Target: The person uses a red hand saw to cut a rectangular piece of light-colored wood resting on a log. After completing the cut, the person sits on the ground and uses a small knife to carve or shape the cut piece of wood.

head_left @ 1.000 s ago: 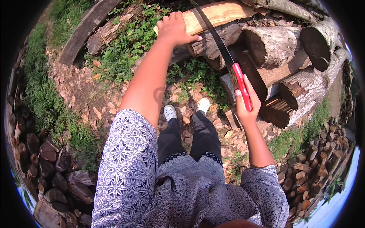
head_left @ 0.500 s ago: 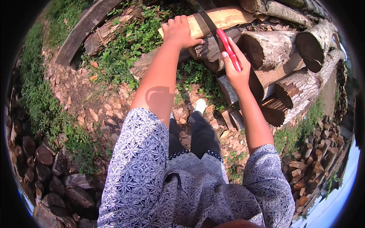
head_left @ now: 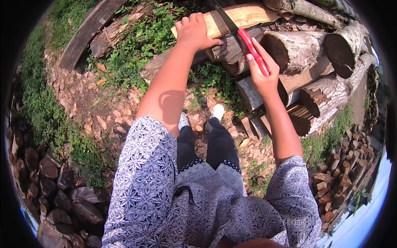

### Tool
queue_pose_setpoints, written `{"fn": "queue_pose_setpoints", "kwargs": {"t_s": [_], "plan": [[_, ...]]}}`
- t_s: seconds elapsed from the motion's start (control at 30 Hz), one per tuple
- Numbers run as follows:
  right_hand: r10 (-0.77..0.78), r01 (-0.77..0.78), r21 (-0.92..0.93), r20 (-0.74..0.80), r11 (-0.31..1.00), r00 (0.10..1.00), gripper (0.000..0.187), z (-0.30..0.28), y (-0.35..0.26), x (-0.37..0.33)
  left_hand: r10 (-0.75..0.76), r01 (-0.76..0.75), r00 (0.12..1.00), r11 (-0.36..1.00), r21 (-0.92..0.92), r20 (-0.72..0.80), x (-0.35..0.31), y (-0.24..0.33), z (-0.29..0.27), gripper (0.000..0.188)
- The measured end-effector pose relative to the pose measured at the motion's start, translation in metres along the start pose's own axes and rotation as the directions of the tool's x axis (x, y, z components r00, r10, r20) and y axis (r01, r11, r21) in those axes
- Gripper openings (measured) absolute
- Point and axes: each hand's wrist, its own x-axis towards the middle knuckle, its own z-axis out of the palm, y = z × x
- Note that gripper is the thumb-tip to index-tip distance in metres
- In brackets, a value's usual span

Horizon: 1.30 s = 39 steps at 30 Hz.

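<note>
A pale split piece of wood (head_left: 253,15) lies across the log pile at the top of the view. My left hand (head_left: 193,33) grips it near its left end, with the thumb on the near side. In my right hand (head_left: 264,78) is a saw (head_left: 253,51), its curved red handle wrapped by my fingers. The dark blade (head_left: 223,17) crosses the wood just to the right of my left hand, pointing away and to the left. Where the teeth meet the wood is too small to tell.
Thick cut logs (head_left: 295,49) stack up to the right of the wood. A long weathered beam (head_left: 89,35) slants at the far left beside green plants (head_left: 142,45). My white shoes (head_left: 217,111) stand on dry leaves. More firewood heaps (head_left: 84,211) lie left and right.
My right hand has drawn the saw slightly back toward me and to the right. The left hand stays on the wood. More of my left shoe shows.
</note>
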Motion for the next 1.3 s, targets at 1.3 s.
{"fn": "queue_pose_setpoints", "kwargs": {"t_s": [1.3], "plan": [[0.0, -0.009, -0.14, -0.064, 0.99, 0.998, 0.048, -0.039, -0.013, -0.102, -0.017, 0.018, 0.997, 1.0, 0.011, -0.071, 0.002, -0.003, 0.012, 0.119]]}}
